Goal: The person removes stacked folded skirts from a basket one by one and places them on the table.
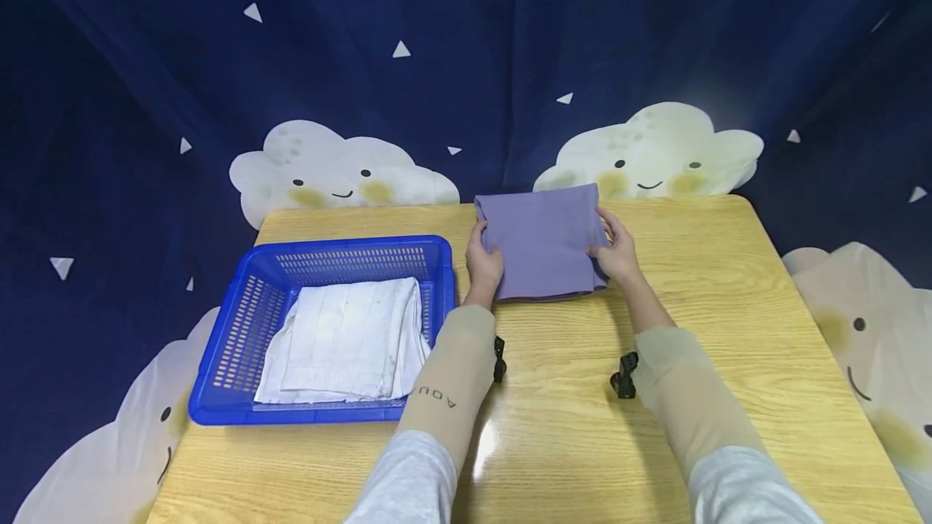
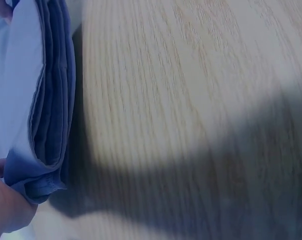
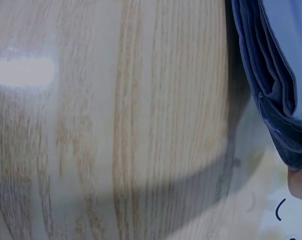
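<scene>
A folded purple cloth [image 1: 544, 241] is held between both hands at the far side of the table, its layers stacked into a rough square. My left hand [image 1: 484, 264] grips its left edge, thumb on top and fingers beneath. At the opposite edge, my right hand [image 1: 616, 249] pinches it with the thumb over the upper face. Seen from the left wrist, several folded layers of the cloth [image 2: 53, 95] show along one side. The right wrist view also catches the layered edge of the cloth [image 3: 271, 75], with part of the right hand [image 3: 301, 182] at its corner.
Left of the cloth stands a blue plastic basket [image 1: 200, 390] with folded white cloth [image 1: 349, 338] inside. The wooden table [image 1: 553, 443] reaches back to a dark blue curtain [image 1: 466, 39] printed with clouds. Small black cameras hang at both wrists.
</scene>
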{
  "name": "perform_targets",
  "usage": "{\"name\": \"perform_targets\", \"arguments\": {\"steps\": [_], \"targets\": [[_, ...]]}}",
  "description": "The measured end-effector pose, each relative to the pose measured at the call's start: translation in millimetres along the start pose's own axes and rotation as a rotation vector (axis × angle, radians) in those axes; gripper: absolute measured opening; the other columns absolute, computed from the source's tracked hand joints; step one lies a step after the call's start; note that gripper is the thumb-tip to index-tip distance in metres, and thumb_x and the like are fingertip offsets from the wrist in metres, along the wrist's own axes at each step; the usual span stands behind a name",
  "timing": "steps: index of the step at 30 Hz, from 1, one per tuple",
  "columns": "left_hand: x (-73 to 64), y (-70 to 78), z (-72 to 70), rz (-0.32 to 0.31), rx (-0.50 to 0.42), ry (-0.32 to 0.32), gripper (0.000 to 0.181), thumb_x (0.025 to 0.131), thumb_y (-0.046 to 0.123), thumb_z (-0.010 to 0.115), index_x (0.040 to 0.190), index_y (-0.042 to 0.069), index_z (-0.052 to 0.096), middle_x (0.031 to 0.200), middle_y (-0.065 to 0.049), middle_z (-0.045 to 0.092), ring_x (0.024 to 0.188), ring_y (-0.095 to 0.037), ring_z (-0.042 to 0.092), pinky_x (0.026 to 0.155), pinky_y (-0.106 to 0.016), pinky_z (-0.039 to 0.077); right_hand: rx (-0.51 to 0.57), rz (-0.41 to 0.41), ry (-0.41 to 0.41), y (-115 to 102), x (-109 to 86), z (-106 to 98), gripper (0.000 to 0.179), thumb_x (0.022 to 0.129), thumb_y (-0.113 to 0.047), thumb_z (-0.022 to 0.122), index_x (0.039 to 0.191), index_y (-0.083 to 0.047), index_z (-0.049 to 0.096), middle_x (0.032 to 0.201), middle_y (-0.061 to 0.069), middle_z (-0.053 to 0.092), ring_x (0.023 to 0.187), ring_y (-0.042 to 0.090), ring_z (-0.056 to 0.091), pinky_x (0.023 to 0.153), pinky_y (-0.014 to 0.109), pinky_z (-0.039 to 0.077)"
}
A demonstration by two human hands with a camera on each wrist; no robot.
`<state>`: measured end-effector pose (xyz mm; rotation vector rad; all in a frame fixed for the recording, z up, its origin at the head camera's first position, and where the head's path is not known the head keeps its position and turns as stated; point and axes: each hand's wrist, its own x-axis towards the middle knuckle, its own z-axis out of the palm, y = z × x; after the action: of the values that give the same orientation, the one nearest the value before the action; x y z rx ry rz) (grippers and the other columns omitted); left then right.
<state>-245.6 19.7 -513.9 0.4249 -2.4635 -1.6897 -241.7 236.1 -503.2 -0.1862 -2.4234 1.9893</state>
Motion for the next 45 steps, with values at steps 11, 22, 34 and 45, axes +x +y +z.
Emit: {"name": "perform_targets", "arguments": {"steps": [11,22,34,45], "targets": [[-1.3,-6.7,7.4,-0.078,0.026,-0.024,0.056,0.082,-0.009,0.050,0.131,0.018,0.048,0.136,-0.008,0.046,0.126,-0.023,0.041,0.102,-0.033,0.035,0.019,-0.006,-0.011,9,1.0,-2,0.080,0.072,0.025,0.045,0.144,-0.004,0.024,0.142,0.024,0.031,0.127,0.038,0.033,0.102,0.049,0.031],[-5.5,-11.0,11.0,-0.115,0.030,-0.041,0.057,0.083,-0.009,0.049,0.133,0.019,0.046,0.139,-0.003,0.043,0.128,-0.020,0.038,0.104,-0.032,0.033,-0.011,0.021,0.010,20,0.9,-2,0.080,0.072,0.026,0.044,0.143,-0.005,0.026,0.142,0.025,0.030,0.129,0.039,0.030,0.103,0.048,0.030],[-4.2,-14.6,12.4,-0.117,0.072,-0.044,0.057,0.084,-0.005,0.053,0.134,0.020,0.045,0.139,-0.003,0.044,0.127,-0.021,0.040,0.102,-0.034,0.035,-0.049,0.034,0.022,25,0.7,-1,0.079,0.073,0.025,0.044,0.144,-0.004,0.025,0.143,0.026,0.028,0.131,0.038,0.026,0.105,0.048,0.027],[-5.4,-15.1,12.7,-0.119,0.103,-0.086,0.058,0.086,-0.001,0.055,0.138,0.020,0.040,0.141,-0.005,0.040,0.129,-0.022,0.037,0.103,-0.035,0.034,-0.117,0.071,0.023,33,0.7,-4,0.074,0.078,0.019,0.048,0.144,-0.004,0.023,0.139,0.028,0.030,0.128,0.041,0.031,0.103,0.048,0.030]]}}
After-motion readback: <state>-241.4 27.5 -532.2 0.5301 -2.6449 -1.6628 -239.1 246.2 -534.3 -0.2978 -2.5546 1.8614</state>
